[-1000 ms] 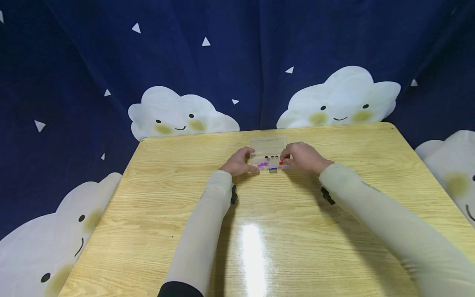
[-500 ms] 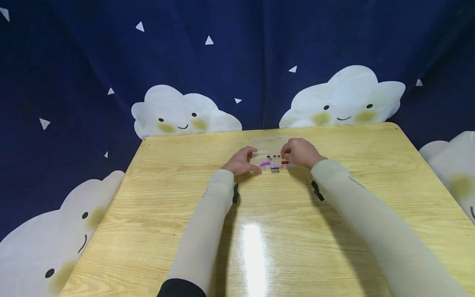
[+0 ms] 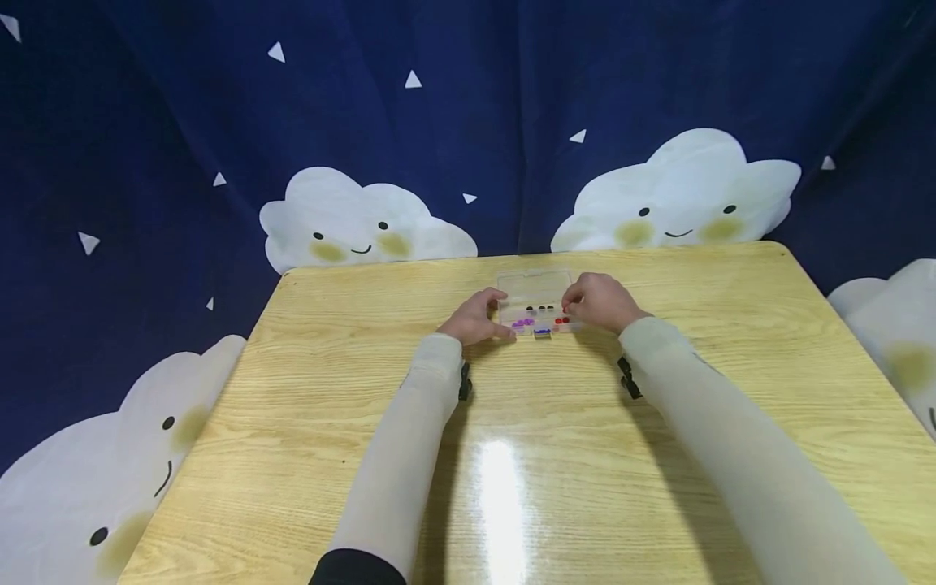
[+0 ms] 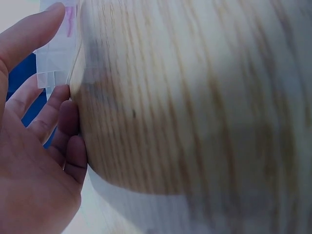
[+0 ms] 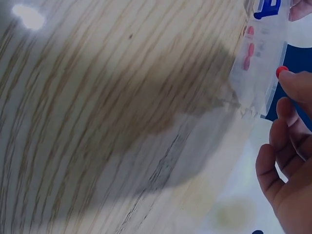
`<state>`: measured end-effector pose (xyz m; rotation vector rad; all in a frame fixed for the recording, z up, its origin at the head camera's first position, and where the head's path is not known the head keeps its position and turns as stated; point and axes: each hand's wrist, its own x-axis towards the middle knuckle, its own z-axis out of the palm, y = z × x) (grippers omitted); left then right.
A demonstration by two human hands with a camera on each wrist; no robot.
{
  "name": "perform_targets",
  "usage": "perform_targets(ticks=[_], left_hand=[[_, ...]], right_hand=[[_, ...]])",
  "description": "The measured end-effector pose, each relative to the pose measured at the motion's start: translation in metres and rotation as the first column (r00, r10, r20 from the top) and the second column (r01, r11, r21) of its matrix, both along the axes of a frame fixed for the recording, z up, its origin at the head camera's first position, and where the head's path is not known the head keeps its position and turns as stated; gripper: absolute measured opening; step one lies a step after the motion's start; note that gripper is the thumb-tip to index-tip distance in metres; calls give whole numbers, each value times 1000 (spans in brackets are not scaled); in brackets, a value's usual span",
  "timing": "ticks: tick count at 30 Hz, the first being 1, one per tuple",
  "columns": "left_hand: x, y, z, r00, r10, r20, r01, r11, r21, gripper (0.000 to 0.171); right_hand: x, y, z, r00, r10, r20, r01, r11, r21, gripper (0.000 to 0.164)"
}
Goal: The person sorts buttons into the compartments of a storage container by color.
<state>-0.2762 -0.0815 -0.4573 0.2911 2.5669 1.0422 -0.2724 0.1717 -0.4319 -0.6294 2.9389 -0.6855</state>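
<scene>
A clear plastic compartment box [image 3: 534, 286] stands near the table's far edge, its lid raised at the back. My left hand [image 3: 471, 318] holds its left end, thumb at the front corner and fingers towards the back. With thumb and fingertip my right hand [image 3: 603, 302] pinches a small red round piece [image 5: 281, 71] over the box's right part. Inside lie purple pieces [image 3: 522, 322] at front left, black pieces [image 3: 542, 309] in the back row and red pieces [image 3: 561, 320] at front right. A blue latch [image 3: 542, 331] marks the front middle.
The wooden table [image 3: 409, 422] spreads in front of the box. Behind it hangs a dark blue curtain [image 3: 497, 106] with white clouds [image 3: 673, 195]. Both forearms in light sleeves reach across the table, with a dark wrist camera [image 3: 629, 378] under the right one.
The right hand has moved from the front right compartment to the back right one, leaving red pieces at the front, then slightly rightwards. The left hand keeps its place on the box.
</scene>
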Motion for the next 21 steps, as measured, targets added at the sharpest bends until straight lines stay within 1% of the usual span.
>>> perform_targets(ticks=[6, 21], left_hand=[[0, 0, 1, 1000, 0, -8, 0, 1000, 3, 79], [-1, -2, -2, 1000, -7, 2, 7, 1000, 15, 79]], right_hand=[[2, 4, 2, 1000, -4, 27, 4, 1000, 26, 20], [1, 3, 0, 1000, 21, 23, -23, 998, 61, 18]])
